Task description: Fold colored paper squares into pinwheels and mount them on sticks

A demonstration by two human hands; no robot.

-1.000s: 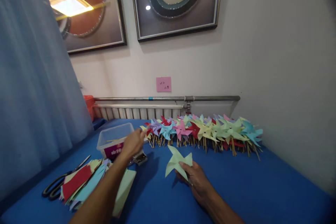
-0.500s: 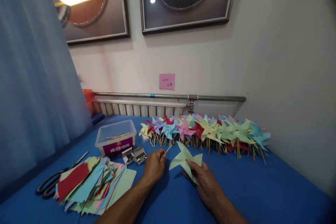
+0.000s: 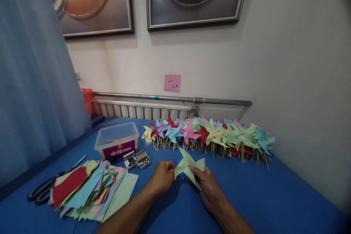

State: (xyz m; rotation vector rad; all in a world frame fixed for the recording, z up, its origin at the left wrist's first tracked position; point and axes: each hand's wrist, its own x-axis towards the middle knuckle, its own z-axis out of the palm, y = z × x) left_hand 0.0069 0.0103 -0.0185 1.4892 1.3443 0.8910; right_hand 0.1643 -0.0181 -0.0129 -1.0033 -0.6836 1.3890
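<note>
A pale green paper pinwheel (image 3: 186,163) is held up over the blue table, with my right hand (image 3: 207,182) shut on its right side, thumb at the front near the centre. Close against the pinwheel's left edge is my left hand (image 3: 163,176), its fingers closed in a pinch. The thin wooden stick seen in that hand a moment ago is now hidden by the fingers and the paper. Left of my left hand stand two small open boxes (image 3: 143,159) of shiny metal pins. Finished pinwheels (image 3: 189,133) on sticks lie massed behind my hands.
A clear plastic tub (image 3: 117,135) holds a few thin sticks. Cut coloured paper (image 3: 90,190) lies piled at the left, beside black-handled scissors (image 3: 46,188). A pipe (image 3: 175,98) and radiator run along the wall behind the blue tabletop (image 3: 252,193). A curtain (image 3: 38,80) hangs at left.
My two hands have come together, so the pinwheel now sits right beside my left hand. The stick's tip, visible before, no longer shows. The view has shifted slightly.
</note>
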